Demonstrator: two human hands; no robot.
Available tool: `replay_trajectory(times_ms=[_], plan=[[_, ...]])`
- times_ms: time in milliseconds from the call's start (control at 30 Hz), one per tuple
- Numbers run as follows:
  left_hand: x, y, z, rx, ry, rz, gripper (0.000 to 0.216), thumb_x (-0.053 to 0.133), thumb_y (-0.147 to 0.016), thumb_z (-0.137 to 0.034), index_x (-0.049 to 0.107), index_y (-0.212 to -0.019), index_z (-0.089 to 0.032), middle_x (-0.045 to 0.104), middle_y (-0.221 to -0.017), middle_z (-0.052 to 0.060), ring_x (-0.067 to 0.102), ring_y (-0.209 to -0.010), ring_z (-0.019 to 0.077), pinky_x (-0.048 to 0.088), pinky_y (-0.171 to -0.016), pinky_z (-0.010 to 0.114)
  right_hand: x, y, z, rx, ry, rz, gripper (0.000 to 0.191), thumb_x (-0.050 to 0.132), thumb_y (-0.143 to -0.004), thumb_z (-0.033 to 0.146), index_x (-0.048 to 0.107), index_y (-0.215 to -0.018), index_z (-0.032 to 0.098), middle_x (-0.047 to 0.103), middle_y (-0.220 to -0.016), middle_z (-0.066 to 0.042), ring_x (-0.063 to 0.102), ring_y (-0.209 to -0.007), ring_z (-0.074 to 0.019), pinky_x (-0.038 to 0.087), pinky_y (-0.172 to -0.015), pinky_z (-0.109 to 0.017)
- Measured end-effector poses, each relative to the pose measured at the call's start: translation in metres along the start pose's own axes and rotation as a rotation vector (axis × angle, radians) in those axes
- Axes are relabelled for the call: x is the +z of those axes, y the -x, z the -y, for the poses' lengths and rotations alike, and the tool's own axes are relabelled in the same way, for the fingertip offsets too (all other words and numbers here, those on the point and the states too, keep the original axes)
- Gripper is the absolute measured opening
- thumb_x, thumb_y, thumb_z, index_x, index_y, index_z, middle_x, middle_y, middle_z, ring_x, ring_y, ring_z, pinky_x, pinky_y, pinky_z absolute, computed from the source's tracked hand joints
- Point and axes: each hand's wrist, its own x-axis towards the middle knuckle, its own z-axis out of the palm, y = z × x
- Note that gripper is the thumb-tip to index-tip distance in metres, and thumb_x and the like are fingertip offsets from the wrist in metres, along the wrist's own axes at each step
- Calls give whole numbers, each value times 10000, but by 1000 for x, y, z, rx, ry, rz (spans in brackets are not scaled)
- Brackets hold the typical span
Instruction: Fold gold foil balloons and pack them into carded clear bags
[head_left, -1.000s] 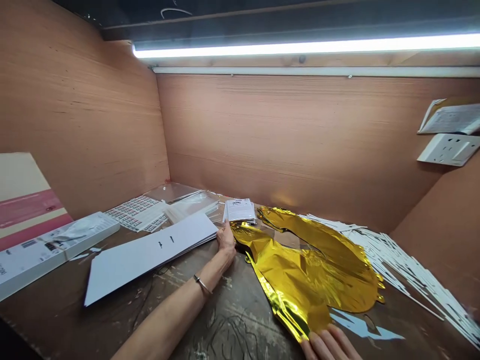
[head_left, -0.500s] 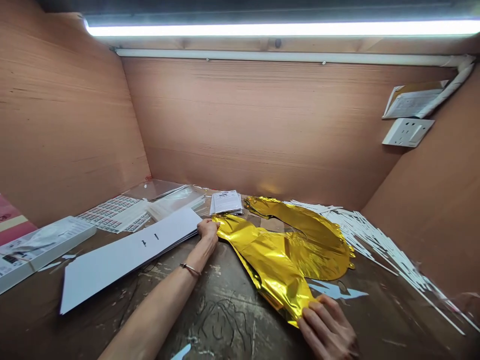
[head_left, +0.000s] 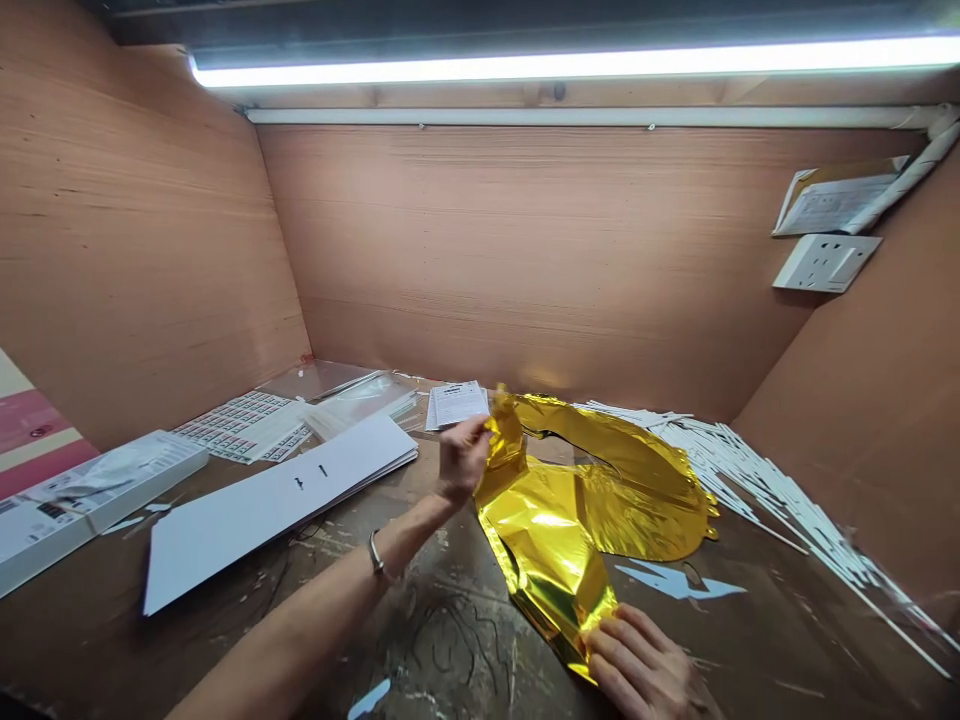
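The left hand [head_left: 461, 458] has its fingers closed in a pinch on the far end of the foil [head_left: 555, 530], holding that end up off the table [head_left: 450, 630]. The right hand [head_left: 645, 675] lies open and flat on the near end, gripping nothing. It seems to pin the sheet so it cannot slide under the lift. Between the two hands the foil rests on the table, folded over itself.

The foil is thin, mirror-bright gold film, creased and crinkly, with a curved, scalloped edge. The table is dark and scuffed. Smooth white cards [head_left: 277, 495] are stacked left of the hand, within reach. Thin white strips [head_left: 780, 495] fan out on the right, and small printed leaflets [head_left: 456, 403] lie behind.
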Motion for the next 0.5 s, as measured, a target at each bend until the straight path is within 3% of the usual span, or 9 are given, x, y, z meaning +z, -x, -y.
replay_trajectory(times_ms=[100,200,333,500], plan=[[7,47,-22,524,-173,404,208,396,-794,-202,593,-746,-156,590,-688,49,530,-679,141,407,-662,244,-8,-8,2,20,-34,46,343,271,-850,89,597,-777,170,665,-736,-64,600,-719,-165,467,-727,-357],[15,90,-20,784,-327,680,219,365,-806,-183,553,-697,-153,564,-616,46,490,-585,141,376,-567,247,-7,-9,3,21,-51,42,326,281,-849,99,597,-801,167,657,-720,-67,586,-698,-160,456,-734,-363],[18,117,-3,779,-397,773,154,383,-781,-157,509,-693,-160,577,-648,31,482,-595,144,364,-571,251,-7,-6,5,65,-49,20,276,330,-834,107,598,-839,171,643,-713,-60,554,-662,-153,428,-680,-339],[4,123,-3,566,-286,741,212,319,-832,-172,506,-734,-151,561,-678,40,489,-665,141,366,-623,236,-21,-27,-6,214,-160,-40,215,378,-781,103,578,-817,174,586,-809,-78,509,-748,-182,381,-646,-342]])
